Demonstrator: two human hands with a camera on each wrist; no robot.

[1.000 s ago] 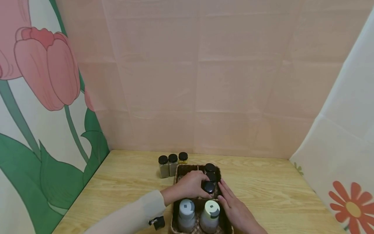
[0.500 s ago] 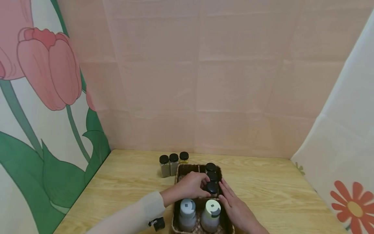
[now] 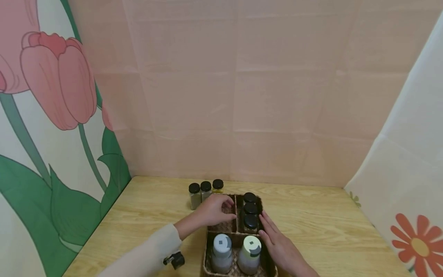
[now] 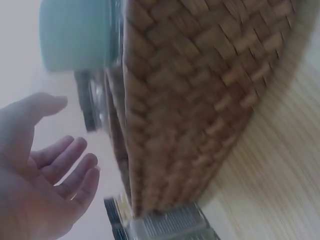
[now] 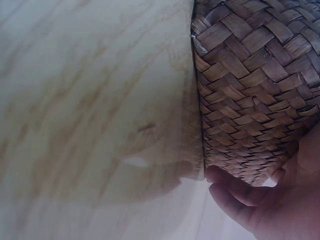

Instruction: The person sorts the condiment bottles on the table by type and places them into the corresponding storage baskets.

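A woven basket (image 3: 226, 227) with compartments stands near the table's front edge in the head view. Three black-capped jars (image 3: 250, 221) are lined up in its back right compartment. The front compartment holds a bottle with a pale blue lid (image 3: 221, 243) and one with a pale yellow-green lid (image 3: 252, 246). My left hand (image 3: 215, 211) hovers over the back left compartment, its fingers loosely bent around nothing; the left wrist view shows the palm (image 4: 30, 185) bare. Along the basket's right side, my right hand (image 3: 282, 248) rests with extended fingers against the woven wall (image 5: 255, 90).
Just behind the basket's back left corner, three more black-capped jars (image 3: 195, 196) stand on the wooden table (image 3: 311, 215). A plain pinkish cloth (image 3: 235, 96) hangs at the back, with flower-printed cloths on both sides.
My left hand has let go of the nearest black-capped jar in the back right compartment and moved left. That jar shifted slightly right earlier. My right hand stays on the basket's side.
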